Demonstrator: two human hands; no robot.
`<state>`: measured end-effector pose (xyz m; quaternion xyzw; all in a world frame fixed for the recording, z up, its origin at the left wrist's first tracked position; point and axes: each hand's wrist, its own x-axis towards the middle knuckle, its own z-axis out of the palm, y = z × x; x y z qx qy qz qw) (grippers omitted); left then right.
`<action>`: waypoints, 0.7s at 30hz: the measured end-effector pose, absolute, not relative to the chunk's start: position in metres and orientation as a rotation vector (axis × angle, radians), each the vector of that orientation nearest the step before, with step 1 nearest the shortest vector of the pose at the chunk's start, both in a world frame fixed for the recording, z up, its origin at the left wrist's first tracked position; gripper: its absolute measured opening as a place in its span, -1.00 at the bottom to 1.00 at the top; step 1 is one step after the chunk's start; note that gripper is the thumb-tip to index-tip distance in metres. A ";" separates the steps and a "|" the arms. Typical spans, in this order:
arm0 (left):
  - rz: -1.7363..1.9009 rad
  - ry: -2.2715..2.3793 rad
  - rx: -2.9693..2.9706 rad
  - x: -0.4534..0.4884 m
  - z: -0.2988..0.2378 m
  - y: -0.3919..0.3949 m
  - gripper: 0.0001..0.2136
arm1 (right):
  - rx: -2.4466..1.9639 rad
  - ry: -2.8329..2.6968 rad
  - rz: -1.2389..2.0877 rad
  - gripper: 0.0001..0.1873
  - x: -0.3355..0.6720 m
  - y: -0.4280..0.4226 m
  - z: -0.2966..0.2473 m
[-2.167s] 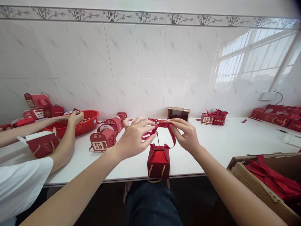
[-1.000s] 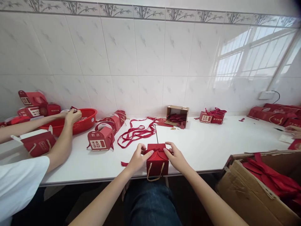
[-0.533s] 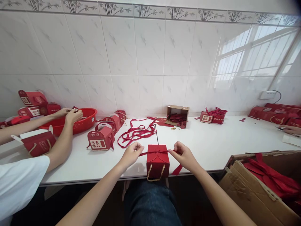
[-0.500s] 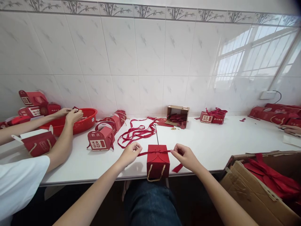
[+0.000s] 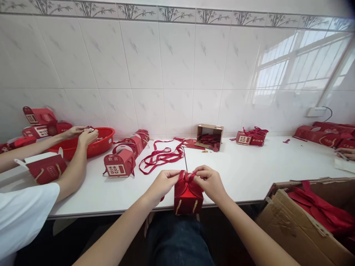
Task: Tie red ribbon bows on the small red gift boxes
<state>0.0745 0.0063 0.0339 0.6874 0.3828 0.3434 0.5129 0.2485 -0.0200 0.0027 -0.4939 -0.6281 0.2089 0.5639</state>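
At the table's front edge stands a small red gift box (image 5: 188,199) with gold cord handles on its near side. A red ribbon (image 5: 186,178) crosses its top and rises in loops at the middle. My left hand (image 5: 164,184) pinches the ribbon from the left, fingertips over the box top. From the right, my right hand (image 5: 208,181) has its fingers closed on the same ribbon, close to the left one. The fingers partly hide the middle of the loops.
Loose ribbon (image 5: 166,155) lies behind the box. Finished-looking red boxes (image 5: 120,162) stand left, others (image 5: 251,136) back right. A small carton (image 5: 210,136) holds red pieces. A co-worker's hands (image 5: 87,136) are over a red basin (image 5: 102,147). A large carton (image 5: 296,221) stands front right.
My hands have come together over the box from its two sides. The ribbon, before pulled out straight to both sides, now stands up in loops. The box has tipped or shifted slightly.
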 end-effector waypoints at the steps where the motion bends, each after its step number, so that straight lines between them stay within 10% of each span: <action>1: 0.883 0.948 1.747 0.078 0.028 0.005 -0.71 | -1.155 -1.482 0.553 -0.82 0.245 -0.019 0.003; 21: 0.938 0.636 2.572 0.066 0.020 0.030 -0.81 | -1.275 -1.840 1.067 -0.96 0.251 0.000 0.025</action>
